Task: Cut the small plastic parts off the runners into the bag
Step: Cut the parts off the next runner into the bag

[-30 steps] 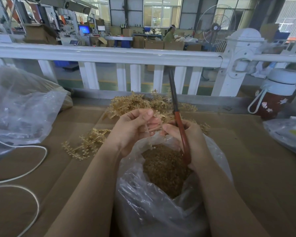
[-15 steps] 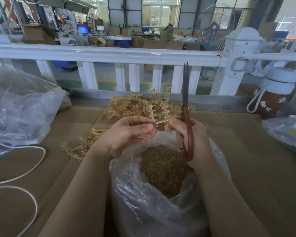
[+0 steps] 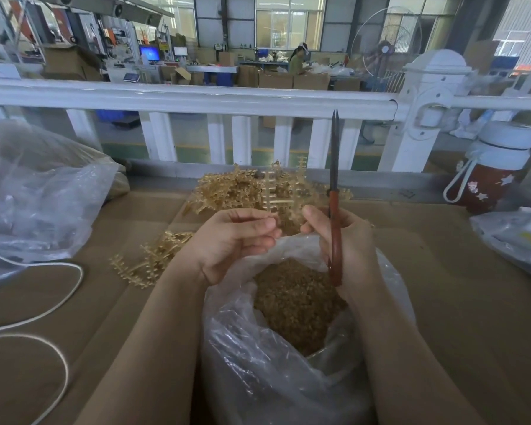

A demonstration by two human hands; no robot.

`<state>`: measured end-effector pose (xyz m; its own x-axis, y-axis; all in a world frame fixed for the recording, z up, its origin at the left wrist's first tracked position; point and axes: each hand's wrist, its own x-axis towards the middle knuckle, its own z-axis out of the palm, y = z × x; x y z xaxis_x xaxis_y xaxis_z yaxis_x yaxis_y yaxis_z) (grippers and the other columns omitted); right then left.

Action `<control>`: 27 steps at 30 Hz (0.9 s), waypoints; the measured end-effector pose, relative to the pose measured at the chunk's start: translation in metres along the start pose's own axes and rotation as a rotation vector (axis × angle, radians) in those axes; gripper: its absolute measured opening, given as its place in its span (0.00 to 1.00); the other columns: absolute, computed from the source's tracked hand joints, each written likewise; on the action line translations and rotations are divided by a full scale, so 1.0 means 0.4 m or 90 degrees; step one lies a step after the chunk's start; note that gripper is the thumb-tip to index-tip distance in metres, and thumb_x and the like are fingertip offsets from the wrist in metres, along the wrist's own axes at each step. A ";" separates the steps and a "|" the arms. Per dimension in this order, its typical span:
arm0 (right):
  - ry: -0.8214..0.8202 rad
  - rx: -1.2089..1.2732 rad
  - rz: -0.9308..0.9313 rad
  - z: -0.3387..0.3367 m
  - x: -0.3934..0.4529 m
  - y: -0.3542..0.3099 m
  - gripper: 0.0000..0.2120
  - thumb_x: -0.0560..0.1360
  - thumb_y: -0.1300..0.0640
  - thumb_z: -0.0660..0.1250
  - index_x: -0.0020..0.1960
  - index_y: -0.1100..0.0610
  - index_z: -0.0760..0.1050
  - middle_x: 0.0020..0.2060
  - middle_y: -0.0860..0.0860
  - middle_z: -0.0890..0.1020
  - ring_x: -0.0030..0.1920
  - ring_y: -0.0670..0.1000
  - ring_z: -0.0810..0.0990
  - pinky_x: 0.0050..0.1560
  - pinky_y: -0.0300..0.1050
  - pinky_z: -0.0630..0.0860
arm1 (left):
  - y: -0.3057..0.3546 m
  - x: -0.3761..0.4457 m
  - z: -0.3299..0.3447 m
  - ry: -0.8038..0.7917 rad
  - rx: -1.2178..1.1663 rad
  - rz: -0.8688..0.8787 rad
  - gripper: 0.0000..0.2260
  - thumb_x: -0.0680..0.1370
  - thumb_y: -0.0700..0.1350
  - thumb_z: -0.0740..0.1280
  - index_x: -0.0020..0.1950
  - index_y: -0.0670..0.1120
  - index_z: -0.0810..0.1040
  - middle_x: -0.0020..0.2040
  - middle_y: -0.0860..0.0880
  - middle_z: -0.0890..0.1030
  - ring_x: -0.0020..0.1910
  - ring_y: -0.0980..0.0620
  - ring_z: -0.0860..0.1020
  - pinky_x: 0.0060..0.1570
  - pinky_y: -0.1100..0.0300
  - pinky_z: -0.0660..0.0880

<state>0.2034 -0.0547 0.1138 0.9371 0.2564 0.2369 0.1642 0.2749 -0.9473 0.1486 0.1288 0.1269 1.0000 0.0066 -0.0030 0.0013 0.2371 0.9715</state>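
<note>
Two hands met over the open bag: the left hand pinched a runner of small parts held upright at twelve o'clock from the bag's mouth, while the right hand was curled round the red-handled scissors, blades together and pointing up, thumb touching the runner. Much looked done, the bag holding a deep heap of cut parts. Plenty remained, I judged: a pile of uncut runners lay at eleven o'clock and more runners at nine.
</note>
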 end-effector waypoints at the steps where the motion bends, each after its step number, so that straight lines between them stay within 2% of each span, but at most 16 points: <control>1: 0.014 -0.040 -0.007 0.001 0.001 0.001 0.16 0.65 0.46 0.76 0.44 0.58 0.82 0.31 0.48 0.82 0.27 0.40 0.78 0.29 0.30 0.72 | 0.002 0.001 -0.002 0.016 -0.037 0.006 0.10 0.66 0.43 0.75 0.46 0.43 0.85 0.40 0.45 0.86 0.35 0.54 0.83 0.40 0.64 0.80; 4: 0.030 -0.146 -0.023 0.003 0.006 0.010 0.19 0.62 0.40 0.76 0.42 0.55 0.81 0.32 0.43 0.83 0.35 0.40 0.82 0.37 0.32 0.75 | 0.001 0.008 0.000 0.077 -0.118 0.022 0.08 0.68 0.42 0.74 0.46 0.42 0.84 0.40 0.47 0.86 0.34 0.56 0.83 0.36 0.65 0.80; 6: 0.018 -0.204 -0.031 0.004 0.008 0.016 0.19 0.64 0.39 0.77 0.43 0.53 0.81 0.34 0.42 0.84 0.38 0.40 0.83 0.40 0.34 0.75 | -0.002 0.014 0.003 0.111 -0.150 0.038 0.05 0.68 0.41 0.73 0.43 0.43 0.85 0.40 0.46 0.86 0.35 0.56 0.84 0.35 0.65 0.80; 8: -0.001 -0.255 -0.032 0.004 0.010 0.023 0.21 0.64 0.35 0.78 0.46 0.50 0.80 0.38 0.42 0.85 0.41 0.41 0.83 0.45 0.40 0.76 | -0.002 0.018 0.005 0.139 -0.174 0.059 0.05 0.68 0.40 0.73 0.42 0.43 0.85 0.40 0.46 0.86 0.36 0.55 0.84 0.35 0.65 0.80; 11: -0.020 -0.340 -0.041 0.004 0.009 0.031 0.26 0.58 0.27 0.72 0.44 0.45 0.77 0.38 0.35 0.82 0.40 0.37 0.81 0.43 0.39 0.72 | -0.003 0.022 0.003 0.166 -0.193 0.096 0.09 0.66 0.39 0.74 0.46 0.42 0.85 0.40 0.47 0.86 0.38 0.54 0.85 0.37 0.65 0.80; 15: -0.050 -0.452 -0.070 0.010 0.002 0.038 0.27 0.58 0.22 0.68 0.47 0.40 0.75 0.44 0.27 0.80 0.45 0.31 0.78 0.41 0.35 0.70 | -0.005 0.026 0.006 0.161 -0.172 0.124 0.10 0.67 0.38 0.73 0.48 0.43 0.85 0.40 0.47 0.86 0.39 0.54 0.85 0.40 0.64 0.80; 18: -0.050 -0.514 -0.092 0.006 -0.002 0.043 0.29 0.59 0.20 0.66 0.48 0.40 0.74 0.43 0.33 0.81 0.45 0.33 0.79 0.40 0.35 0.72 | -0.006 0.026 0.013 0.157 -0.168 0.138 0.09 0.67 0.37 0.72 0.47 0.43 0.85 0.40 0.46 0.86 0.38 0.53 0.85 0.40 0.64 0.81; 21: -0.050 -0.568 -0.115 0.001 -0.004 0.048 0.29 0.60 0.21 0.66 0.48 0.42 0.73 0.41 0.38 0.81 0.42 0.38 0.79 0.40 0.38 0.73 | -0.005 0.023 0.015 0.137 -0.158 0.158 0.11 0.68 0.37 0.71 0.50 0.41 0.82 0.41 0.46 0.86 0.39 0.54 0.85 0.40 0.64 0.80; 27: -0.056 -0.654 -0.140 -0.003 -0.003 0.046 0.29 0.63 0.22 0.66 0.49 0.44 0.71 0.45 0.37 0.79 0.46 0.39 0.78 0.42 0.40 0.76 | -0.006 0.021 0.025 0.130 -0.152 0.199 0.09 0.69 0.36 0.70 0.48 0.40 0.81 0.39 0.47 0.86 0.38 0.54 0.85 0.40 0.65 0.80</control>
<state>0.2057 -0.0508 0.0957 0.8363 0.3732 0.4015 0.5481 -0.5838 -0.5990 0.1572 0.1186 0.1269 0.9301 0.2999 0.2122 -0.3266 0.4106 0.8513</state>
